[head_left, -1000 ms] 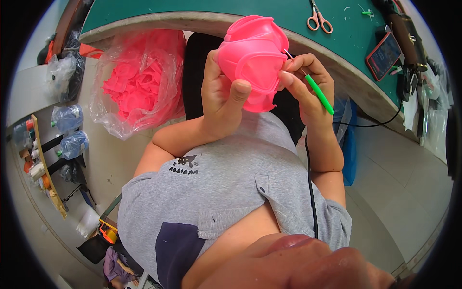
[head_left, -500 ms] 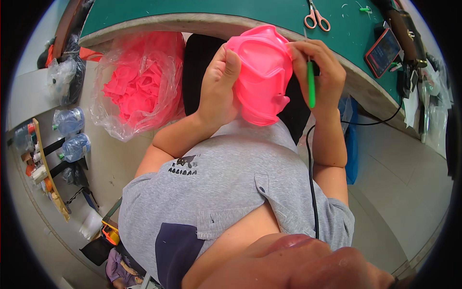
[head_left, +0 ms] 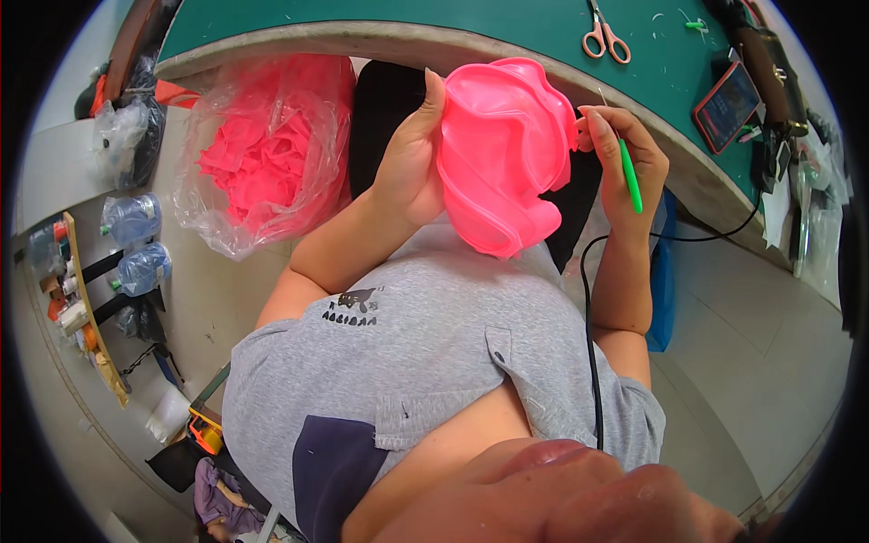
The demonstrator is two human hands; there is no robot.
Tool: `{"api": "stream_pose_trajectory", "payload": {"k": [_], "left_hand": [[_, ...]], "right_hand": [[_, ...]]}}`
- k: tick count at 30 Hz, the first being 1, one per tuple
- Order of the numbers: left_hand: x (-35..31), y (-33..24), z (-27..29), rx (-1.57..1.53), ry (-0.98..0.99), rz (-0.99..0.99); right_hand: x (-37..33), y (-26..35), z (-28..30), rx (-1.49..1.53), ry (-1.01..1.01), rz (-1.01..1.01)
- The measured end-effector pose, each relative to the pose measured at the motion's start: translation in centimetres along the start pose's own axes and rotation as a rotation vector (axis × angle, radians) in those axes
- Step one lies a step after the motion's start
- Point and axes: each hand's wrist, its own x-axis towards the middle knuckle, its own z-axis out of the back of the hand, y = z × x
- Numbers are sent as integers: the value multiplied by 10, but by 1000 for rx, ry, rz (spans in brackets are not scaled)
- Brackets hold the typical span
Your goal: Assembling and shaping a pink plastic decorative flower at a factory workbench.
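My left hand (head_left: 418,167) grips the left side of a bright pink, glossy moulded piece (head_left: 502,158) with wavy folds, its thumb pointing up along the edge. The piece looks soft and hollow, and hangs in front of my belly, just off the table's edge. In my right hand (head_left: 646,165) is a slim green-handled tool (head_left: 631,181) with a thin metal tip sticking up past the fingers. The handle slants down across my palm. My right thumb and fingers are pinched close to the piece's right edge, where a small ragged pink bit shows; whether they touch it I cannot tell.
A clear plastic bag (head_left: 262,163) of pink pieces stands on the left. On the green table (head_left: 380,18) lie scissors (head_left: 605,41), a phone (head_left: 727,107) and a small green item (head_left: 695,24). A black cable (head_left: 586,299) runs past my right arm. Large bottles (head_left: 143,269) stand far left.
The pink piece has been turned in my left hand, showing a different wavy side. My right hand has shifted slightly right and down, with the green-handled tool tilted more.
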Motion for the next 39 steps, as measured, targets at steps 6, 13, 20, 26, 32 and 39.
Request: {"api": "stream_pose_trajectory", "payload": {"k": [6, 13, 20, 26, 32, 39], "left_hand": [[-2, 0, -1, 6, 59, -45], [-2, 4, -5, 120, 49, -121], [-2, 11, 6, 379, 123, -110], [6, 20, 23, 576, 162, -445], [1, 22, 16, 758, 188, -674], [-1, 20, 18, 911, 182, -726]], "right_hand": [[-3, 6, -1, -38, 53, 10], [-4, -4, -5, -184, 90, 207], [15, 7, 4, -345, -111, 448], [4, 10, -5, -127, 15, 517], [-9, 23, -34, 331, 176, 267], [-3, 17, -28, 67, 256, 431]]}}
